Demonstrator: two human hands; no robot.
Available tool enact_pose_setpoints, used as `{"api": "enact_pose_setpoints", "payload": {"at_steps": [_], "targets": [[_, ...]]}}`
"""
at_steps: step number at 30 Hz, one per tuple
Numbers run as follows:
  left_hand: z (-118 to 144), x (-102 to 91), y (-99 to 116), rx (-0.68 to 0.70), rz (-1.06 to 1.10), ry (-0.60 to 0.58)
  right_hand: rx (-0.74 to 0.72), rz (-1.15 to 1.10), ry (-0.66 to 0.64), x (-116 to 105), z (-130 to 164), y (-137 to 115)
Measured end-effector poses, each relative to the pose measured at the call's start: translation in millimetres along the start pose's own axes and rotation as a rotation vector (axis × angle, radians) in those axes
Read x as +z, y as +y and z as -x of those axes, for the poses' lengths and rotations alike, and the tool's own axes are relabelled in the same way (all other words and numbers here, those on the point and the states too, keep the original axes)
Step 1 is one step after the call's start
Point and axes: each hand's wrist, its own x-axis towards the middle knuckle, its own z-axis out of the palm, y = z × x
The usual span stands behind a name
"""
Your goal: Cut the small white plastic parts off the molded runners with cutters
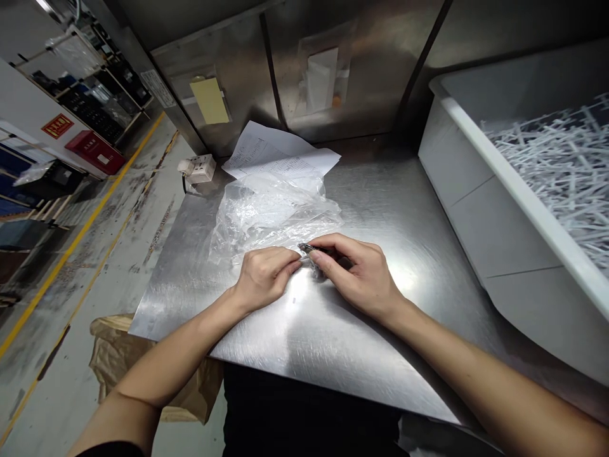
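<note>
Both hands meet over the steel table, close in front of a clear plastic bag (271,212). My left hand (266,273) is closed in a pinch on a small thin white plastic piece (303,259), mostly hidden by the fingers. A small dark tool with a shiny tip (307,247) is in my right hand (359,270), held between thumb and fingers. Its tip touches or nearly touches the white piece; the exact contact cannot be made out. The palm covers the rest of the tool, so its kind is unclear.
A big grey bin (476,139) with several thin white plastic pieces (566,165) stands at the right. Printed papers (276,149) lie behind the bag, beside a white power socket (202,168). A brown paper bag (114,349) sits below the table's left edge (143,311).
</note>
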Motion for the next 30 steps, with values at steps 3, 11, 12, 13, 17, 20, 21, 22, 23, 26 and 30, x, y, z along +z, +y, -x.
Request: {"api": "enact_pose_setpoints", "payload": {"at_steps": [3,11,12,13,17,20,21,22,23,26,30], "targets": [[1,0.9,0,0.001,-0.023,0.003,0.043,-0.022,0.002,4,1,0],[0,0.8,2,-0.007,-0.054,0.003,0.104,-0.069,0.036,6,3,-3],[0,0.5,3,-0.015,-0.059,-0.004,0.118,-0.073,0.041,6,2,-2],[0,0.3,3,-0.024,-0.066,-0.011,0.133,-0.076,0.044,6,2,0],[0,-0.7,4,-0.045,-0.087,-0.027,0.186,-0.098,0.039,7,-1,6],[0,-1.4,4,-0.041,-0.090,-0.030,0.211,-0.127,0.020,6,-3,8],[0,-1.6,4,-0.039,-0.092,-0.033,0.218,-0.132,0.012,5,-3,8],[0,-1.8,4,-0.040,-0.094,-0.036,0.224,-0.135,0.004,3,-4,8],[0,-2.1,4,-0.042,-0.092,-0.038,0.226,-0.136,-0.003,2,-5,8],[-1,-3.3,2,-0.063,-0.062,-0.017,0.213,-0.155,-0.010,-4,-9,8],[-2,-6.4,0,-0.119,0.013,0.011,0.178,-0.200,0.001,-9,-13,10]]}}
